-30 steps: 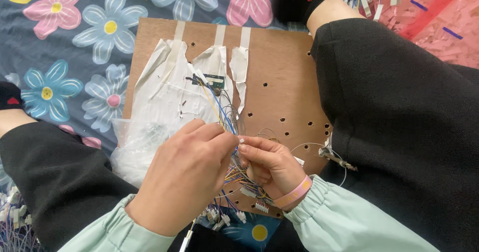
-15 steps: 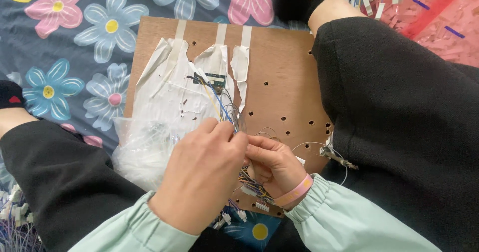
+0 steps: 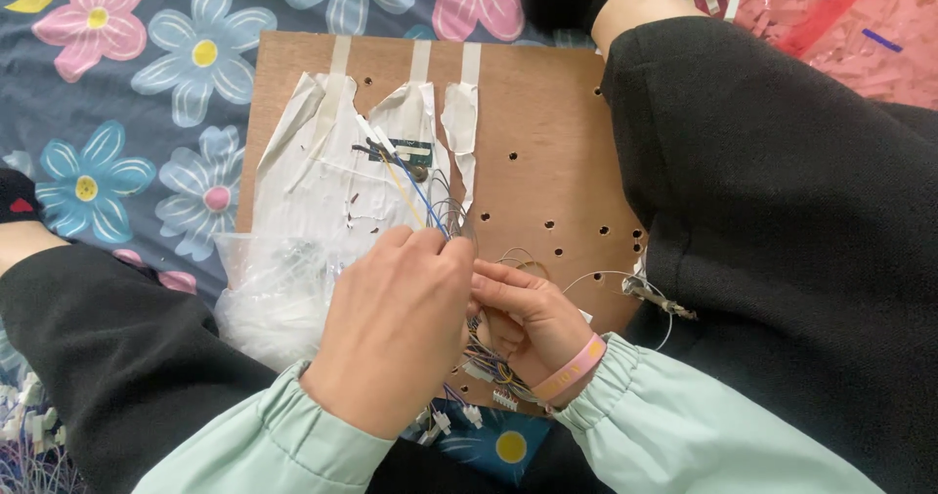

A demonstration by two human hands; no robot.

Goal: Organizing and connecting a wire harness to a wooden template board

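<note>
Pinching thin wires (image 3: 442, 215) at its fingertips, the left hand (image 3: 396, 328) covers much of the work on the brown board (image 3: 547, 132). The right hand (image 3: 523, 318) sits just beside it, fingers curled on the same bundle (the exact grip is hidden behind the left hand). White connectors (image 3: 469, 414) show below the wrists. A clear bag (image 3: 269, 294) lies partly under the left hand, contents indistinct.
</note>
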